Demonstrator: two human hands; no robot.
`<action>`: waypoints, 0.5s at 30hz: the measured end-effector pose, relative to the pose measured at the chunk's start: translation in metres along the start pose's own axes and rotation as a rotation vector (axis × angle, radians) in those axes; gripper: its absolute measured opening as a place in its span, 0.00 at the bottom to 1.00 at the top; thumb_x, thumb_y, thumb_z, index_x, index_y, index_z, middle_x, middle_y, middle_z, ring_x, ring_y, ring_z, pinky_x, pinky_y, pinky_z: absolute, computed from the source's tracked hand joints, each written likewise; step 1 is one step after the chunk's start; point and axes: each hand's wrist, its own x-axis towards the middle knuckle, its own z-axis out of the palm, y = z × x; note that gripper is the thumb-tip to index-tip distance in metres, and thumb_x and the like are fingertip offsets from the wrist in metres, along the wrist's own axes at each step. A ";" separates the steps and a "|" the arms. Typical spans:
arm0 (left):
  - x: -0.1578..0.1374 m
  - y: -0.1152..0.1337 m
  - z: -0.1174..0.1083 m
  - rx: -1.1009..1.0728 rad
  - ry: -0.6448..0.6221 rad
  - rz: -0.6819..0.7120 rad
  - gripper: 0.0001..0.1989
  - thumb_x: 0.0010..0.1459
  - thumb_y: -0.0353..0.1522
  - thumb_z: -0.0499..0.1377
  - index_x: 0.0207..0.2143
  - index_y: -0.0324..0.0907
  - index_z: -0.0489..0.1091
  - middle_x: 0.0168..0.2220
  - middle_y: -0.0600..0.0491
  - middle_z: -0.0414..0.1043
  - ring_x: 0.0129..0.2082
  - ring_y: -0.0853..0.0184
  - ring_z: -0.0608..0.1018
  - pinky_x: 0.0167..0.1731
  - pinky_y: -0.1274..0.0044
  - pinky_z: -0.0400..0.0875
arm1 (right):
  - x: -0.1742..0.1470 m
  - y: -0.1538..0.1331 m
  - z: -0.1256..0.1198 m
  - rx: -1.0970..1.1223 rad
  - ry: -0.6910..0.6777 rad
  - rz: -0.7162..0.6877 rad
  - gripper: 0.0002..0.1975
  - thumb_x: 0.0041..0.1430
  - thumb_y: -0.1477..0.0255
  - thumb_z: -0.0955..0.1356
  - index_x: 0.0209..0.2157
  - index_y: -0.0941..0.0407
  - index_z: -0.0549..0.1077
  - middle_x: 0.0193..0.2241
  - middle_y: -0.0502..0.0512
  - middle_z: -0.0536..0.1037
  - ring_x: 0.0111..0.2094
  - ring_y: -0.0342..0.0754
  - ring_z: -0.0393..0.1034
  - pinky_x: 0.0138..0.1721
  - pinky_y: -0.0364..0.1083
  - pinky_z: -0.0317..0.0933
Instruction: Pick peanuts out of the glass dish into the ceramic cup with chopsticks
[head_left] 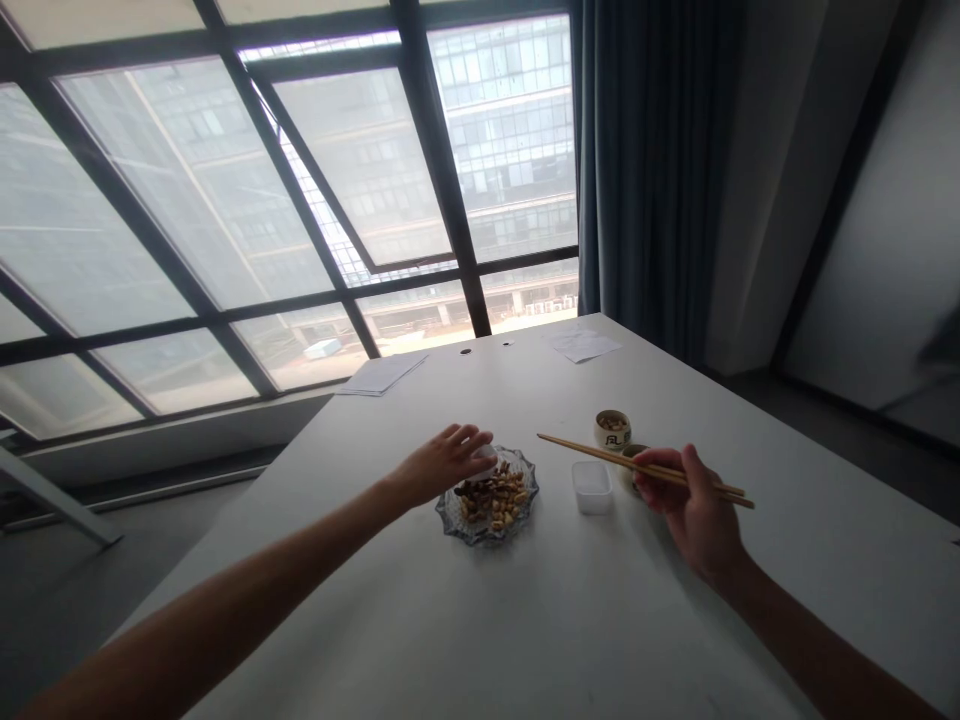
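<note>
A scalloped glass dish [448, 522] holds a mixed heap of nuts [501, 505], some pale brown and some dark. Above its far left part is my left hand [444, 465], palm down, with its fingers curled round a small white cup-like thing [484, 462] that they partly hide. My right hand [694, 515] grips a pair of wooden chopsticks [600, 453], their tips pointing left over the table, touching nothing. Just below the chopsticks stands a clear plastic box [592, 490]. Beyond it is a cream cup [613, 430] with a dark character and brown pieces inside. A second, darker cup [634, 455] is partly covered by my right hand.
The white table [465, 625] reaches toward a large window [367, 170]. Sheets of paper lie at its far left [384, 374] and far right [585, 344]. A dark blue curtain [652, 180] hangs behind the table's far right end.
</note>
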 end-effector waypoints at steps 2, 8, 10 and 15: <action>-0.001 -0.001 -0.002 -0.018 0.023 -0.015 0.32 0.56 0.14 0.56 0.58 0.51 0.68 0.61 0.45 0.65 0.59 0.51 0.66 0.57 0.56 0.63 | -0.001 0.003 0.000 -0.019 -0.025 0.006 0.26 0.66 0.52 0.63 0.32 0.57 0.82 0.23 0.58 0.78 0.21 0.44 0.66 0.21 0.43 0.56; -0.002 -0.002 -0.008 -0.201 0.128 -0.193 0.29 0.56 0.27 0.64 0.60 0.51 0.67 0.58 0.45 0.66 0.53 0.52 0.74 0.49 0.60 0.73 | -0.010 0.013 0.006 -0.161 -0.114 -0.002 0.20 0.66 0.56 0.66 0.36 0.57 0.80 0.24 0.57 0.79 0.22 0.45 0.67 0.22 0.43 0.58; -0.003 -0.002 -0.009 -0.296 0.169 -0.247 0.29 0.57 0.33 0.65 0.60 0.50 0.66 0.57 0.45 0.68 0.49 0.55 0.76 0.46 0.63 0.76 | -0.013 0.014 0.009 -0.191 -0.148 -0.015 0.20 0.66 0.56 0.66 0.36 0.57 0.80 0.24 0.56 0.78 0.22 0.45 0.67 0.22 0.43 0.59; -0.005 0.005 -0.013 -0.507 0.245 -0.268 0.29 0.56 0.35 0.67 0.60 0.46 0.65 0.56 0.44 0.71 0.53 0.56 0.76 0.50 0.65 0.74 | -0.019 0.016 0.017 -0.247 -0.229 -0.055 0.19 0.68 0.57 0.65 0.35 0.57 0.79 0.24 0.55 0.77 0.24 0.46 0.68 0.24 0.44 0.62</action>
